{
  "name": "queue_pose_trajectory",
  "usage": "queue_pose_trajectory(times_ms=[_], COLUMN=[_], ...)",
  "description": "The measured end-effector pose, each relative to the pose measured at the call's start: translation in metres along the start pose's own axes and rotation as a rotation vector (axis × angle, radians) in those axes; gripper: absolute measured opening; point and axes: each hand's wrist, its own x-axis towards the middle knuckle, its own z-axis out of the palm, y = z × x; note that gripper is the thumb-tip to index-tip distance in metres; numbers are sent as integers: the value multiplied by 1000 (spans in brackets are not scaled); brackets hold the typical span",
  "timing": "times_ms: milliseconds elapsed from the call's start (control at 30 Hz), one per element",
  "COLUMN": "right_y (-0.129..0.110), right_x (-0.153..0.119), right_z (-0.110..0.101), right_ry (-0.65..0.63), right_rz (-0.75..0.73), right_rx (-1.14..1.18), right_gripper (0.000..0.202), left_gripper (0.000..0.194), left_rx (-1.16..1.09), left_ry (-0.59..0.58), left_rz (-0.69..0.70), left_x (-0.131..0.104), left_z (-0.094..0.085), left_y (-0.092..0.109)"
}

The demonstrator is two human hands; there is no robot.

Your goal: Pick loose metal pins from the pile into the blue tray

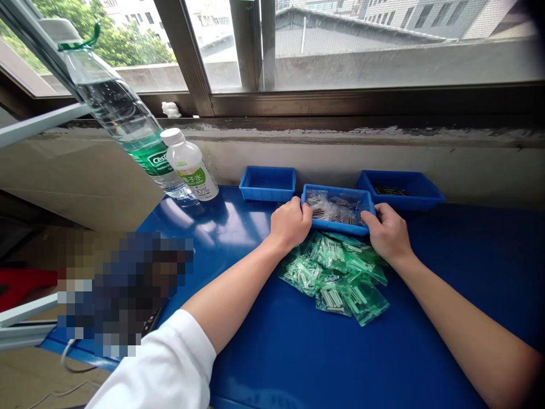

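Note:
My left hand (292, 223) and my right hand (389, 234) grip a blue plastic bin (340, 225) by its two short ends, fingers closed over the walls. Inside the bin lie clear plastic bags (330, 209) with thin metal pieces, too small to name exactly. Just in front of the bin, on the blue tabletop (332, 363), is a pile of green-tinted plastic bags (334, 272) holding small pale rod-shaped pieces. The bin's front wall is close to the back of this pile; whether it rests on the table or is lifted, I cannot tell.
Behind the bin, a blue bin (268, 194) stands at left and another blue bin (402, 200) with dark thin pieces at right, by the wall. A large water bottle (123, 113) and a small white bottle (191, 165) stand at back left. A pixelated area covers the table's left edge.

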Motion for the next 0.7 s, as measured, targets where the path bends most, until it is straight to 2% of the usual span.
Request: queue_pose_trajectory(times_ms=[267,700], right_y=[1,2], right_x=[0,0], right_z=[0,1], right_ry=[-17,25], right_rz=[22,0], right_rx=[3,-19], right_gripper=[24,23], left_gripper=[26,26], left_rx=[1,-10], left_ry=[9,14], left_rz=[9,23], left_x=[-1,0], left_z=[0,2], left_y=[0,0])
